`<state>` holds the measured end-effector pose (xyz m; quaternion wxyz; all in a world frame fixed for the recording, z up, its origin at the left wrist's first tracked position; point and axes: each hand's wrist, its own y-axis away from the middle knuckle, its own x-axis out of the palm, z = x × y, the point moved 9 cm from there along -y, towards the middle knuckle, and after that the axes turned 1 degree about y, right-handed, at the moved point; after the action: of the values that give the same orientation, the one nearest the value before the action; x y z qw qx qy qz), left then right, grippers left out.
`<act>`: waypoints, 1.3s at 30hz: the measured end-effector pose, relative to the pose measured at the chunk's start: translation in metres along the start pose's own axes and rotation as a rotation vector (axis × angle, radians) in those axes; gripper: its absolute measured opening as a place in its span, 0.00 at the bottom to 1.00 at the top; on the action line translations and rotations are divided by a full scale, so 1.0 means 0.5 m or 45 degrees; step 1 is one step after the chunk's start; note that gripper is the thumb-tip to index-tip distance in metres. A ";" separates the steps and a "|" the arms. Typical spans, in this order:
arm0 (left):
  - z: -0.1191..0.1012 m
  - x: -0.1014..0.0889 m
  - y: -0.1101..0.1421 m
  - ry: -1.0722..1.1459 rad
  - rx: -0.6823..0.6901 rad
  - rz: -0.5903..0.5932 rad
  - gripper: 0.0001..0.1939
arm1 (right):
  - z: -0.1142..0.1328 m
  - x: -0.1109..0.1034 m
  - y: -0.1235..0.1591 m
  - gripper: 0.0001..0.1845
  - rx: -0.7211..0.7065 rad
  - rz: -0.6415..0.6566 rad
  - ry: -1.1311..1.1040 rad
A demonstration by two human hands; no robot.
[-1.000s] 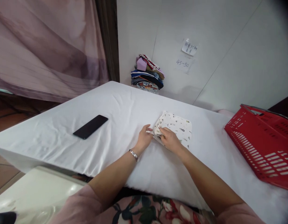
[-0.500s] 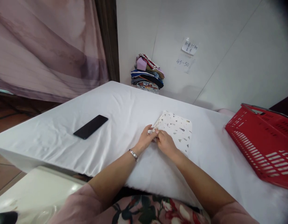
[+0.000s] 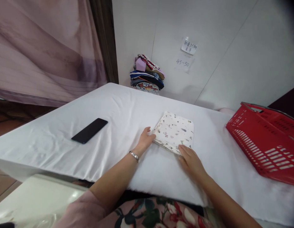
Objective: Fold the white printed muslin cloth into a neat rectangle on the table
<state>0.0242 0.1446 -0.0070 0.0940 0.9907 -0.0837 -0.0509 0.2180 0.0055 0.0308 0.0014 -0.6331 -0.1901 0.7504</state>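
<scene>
A folded white cloth (image 3: pixel 175 129) with a small scattered print lies flat on the white-covered table, its layered edges showing on the left and near sides. At its left corner is my left hand (image 3: pixel 146 139), touching the edge with fingers apart and not wrapped round it. My right hand (image 3: pixel 191 160) rests with outstretched fingers on the cloth's near right corner. A silver bracelet (image 3: pixel 134 156) circles my left wrist. The underside of the cloth is hidden.
A black phone (image 3: pixel 89 130) lies on the white tablecloth (image 3: pixel 123 133) at the left. On the right stands a red plastic basket (image 3: pixel 263 145). Folded clothes are stacked in a pile (image 3: pixel 147 74) by the wall, near handwritten paper notes (image 3: pixel 189 47). A pink curtain (image 3: pixel 47 47) hangs at the left.
My hands, together at the cloth's left corner before, are now apart. The right hand has moved right and nearer along the near edge, and its fingers have straightened. The view has shifted slightly.
</scene>
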 end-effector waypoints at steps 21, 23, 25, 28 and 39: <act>0.009 0.003 -0.005 -0.012 -0.078 0.071 0.38 | 0.072 -0.033 -0.251 0.29 -0.113 -0.015 -0.345; 0.012 0.002 -0.008 -0.003 -0.073 0.071 0.38 | 0.093 0.033 -0.280 0.31 -0.124 0.208 -0.313; 0.017 -0.001 -0.012 -0.003 -0.071 0.063 0.38 | 0.103 0.094 -0.288 0.32 -0.116 0.430 -0.303; 0.027 -0.005 -0.017 -0.031 -0.041 0.053 0.36 | 0.101 0.128 -0.290 0.33 -0.104 0.540 -0.351; 0.031 -0.002 -0.016 -0.098 0.024 0.081 0.33 | -0.042 0.121 -0.423 0.35 0.143 0.373 -0.094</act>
<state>0.0228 0.1498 -0.0237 0.0832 0.9857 -0.1191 -0.0850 0.1756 0.2226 0.0314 -0.0794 -0.6249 -0.0534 0.7748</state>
